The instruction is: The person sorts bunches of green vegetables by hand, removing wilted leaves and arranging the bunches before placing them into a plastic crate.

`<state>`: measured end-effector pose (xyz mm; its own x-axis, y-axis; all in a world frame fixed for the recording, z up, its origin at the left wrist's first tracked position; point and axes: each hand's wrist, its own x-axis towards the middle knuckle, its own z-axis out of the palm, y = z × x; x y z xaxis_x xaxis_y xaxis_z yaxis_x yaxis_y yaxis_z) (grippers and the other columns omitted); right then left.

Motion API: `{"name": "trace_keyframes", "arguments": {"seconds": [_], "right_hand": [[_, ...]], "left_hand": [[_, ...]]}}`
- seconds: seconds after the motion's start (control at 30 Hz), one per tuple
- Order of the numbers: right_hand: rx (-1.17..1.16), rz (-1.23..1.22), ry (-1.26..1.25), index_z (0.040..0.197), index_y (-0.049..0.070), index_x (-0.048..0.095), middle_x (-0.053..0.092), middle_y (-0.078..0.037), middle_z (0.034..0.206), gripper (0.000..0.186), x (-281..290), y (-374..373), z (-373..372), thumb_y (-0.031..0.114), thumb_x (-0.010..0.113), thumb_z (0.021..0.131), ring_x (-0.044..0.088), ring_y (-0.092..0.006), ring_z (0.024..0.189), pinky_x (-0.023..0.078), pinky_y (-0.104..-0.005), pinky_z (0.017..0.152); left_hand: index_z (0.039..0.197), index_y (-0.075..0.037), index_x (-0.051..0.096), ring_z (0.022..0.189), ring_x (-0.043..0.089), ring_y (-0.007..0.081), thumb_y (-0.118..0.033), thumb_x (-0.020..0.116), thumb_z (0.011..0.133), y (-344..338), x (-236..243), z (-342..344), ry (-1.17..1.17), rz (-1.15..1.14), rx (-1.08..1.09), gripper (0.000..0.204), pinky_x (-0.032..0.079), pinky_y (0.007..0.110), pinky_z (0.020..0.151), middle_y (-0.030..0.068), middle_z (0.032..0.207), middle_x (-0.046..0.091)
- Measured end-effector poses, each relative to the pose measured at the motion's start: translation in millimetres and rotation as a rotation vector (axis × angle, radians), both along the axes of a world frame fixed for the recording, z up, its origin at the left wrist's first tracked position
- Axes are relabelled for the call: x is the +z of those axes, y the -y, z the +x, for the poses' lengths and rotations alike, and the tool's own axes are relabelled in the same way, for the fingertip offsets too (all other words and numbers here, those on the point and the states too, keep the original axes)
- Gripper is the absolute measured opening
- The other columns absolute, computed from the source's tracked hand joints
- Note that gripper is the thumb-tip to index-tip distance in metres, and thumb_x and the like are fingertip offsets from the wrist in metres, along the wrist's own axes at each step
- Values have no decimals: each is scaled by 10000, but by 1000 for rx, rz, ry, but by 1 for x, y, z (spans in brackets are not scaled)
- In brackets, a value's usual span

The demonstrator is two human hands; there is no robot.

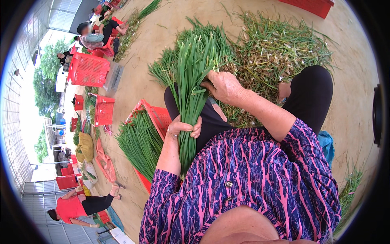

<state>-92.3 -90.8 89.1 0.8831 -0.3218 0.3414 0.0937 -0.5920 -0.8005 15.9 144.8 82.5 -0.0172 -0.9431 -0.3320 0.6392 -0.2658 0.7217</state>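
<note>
A long bunch of green garlic chives (191, 77) lies upright in front of me, over my knee. My left hand (185, 127) is closed round its lower part. Higher up on the right side of the bunch, my right hand (225, 87) has its thumb and fingers pinched together at the edge of the leaves. Exactly which leaves it grips is partly hidden by the fingers. Beyond the bunch, more cut chives (223, 49) lie in a pile on the floor. To my left stands a red crate (160, 116) filled with chives (138, 142).
A heap of leaf and stem trimmings (280, 51) spreads at the far right, with a red crate (310, 6) behind it. Several red crates (103, 110) and yellow sacks (84, 146) stand at the left. One person (73, 207) walks there; others sit at the far left.
</note>
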Motion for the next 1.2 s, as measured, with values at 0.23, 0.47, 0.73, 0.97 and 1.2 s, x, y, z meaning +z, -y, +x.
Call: {"name": "trace_keyframes", "arguments": {"seconds": [0.23, 0.47, 0.73, 0.97, 1.2], "right_hand": [[-138, 527, 76, 949, -47, 541, 650, -225, 828, 224, -33, 47, 8, 177, 527, 947, 636, -351, 789, 499, -439, 725], [-723, -259, 272, 1089, -6, 586, 658, -94, 921, 219, -4, 89, -17, 74, 585, 885, 638, -230, 836, 507, -338, 779], [305, 1047, 133, 1212, 27, 583, 633, 24, 899, 367, 11, 45, -20, 67, 692, 864, 580, -49, 783, 471, -211, 707], [256, 1061, 140, 981, 62, 692, 675, 36, 848, 141, 7, 31, -16, 129, 732, 865, 574, -36, 723, 465, -210, 657], [183, 1280, 198, 901, 51, 629, 659, -14, 750, 128, -6, 15, -8, 171, 662, 929, 583, -73, 615, 467, -224, 563]], "left_hand": [[750, 11, 536, 527, 534, 163, -197, 724, 715, 1, 0, -1, 78, -14, -21, 283, 432, 329, 523, 63, 641, 495], [753, 15, 538, 528, 534, 161, -193, 716, 717, -3, -4, 1, 82, -35, -24, 276, 447, 327, 535, 65, 635, 492], [826, 45, 563, 570, 559, 196, -158, 729, 677, 2, -3, 1, 53, 25, -25, 302, 464, 349, 567, 93, 697, 533], [875, 51, 581, 590, 566, 208, -152, 747, 657, 1, -2, 2, 55, 42, -9, 340, 466, 358, 573, 107, 745, 559], [927, 54, 582, 609, 585, 219, -145, 753, 661, 3, -1, -1, 58, 53, 7, 373, 481, 365, 588, 113, 766, 570]]}}
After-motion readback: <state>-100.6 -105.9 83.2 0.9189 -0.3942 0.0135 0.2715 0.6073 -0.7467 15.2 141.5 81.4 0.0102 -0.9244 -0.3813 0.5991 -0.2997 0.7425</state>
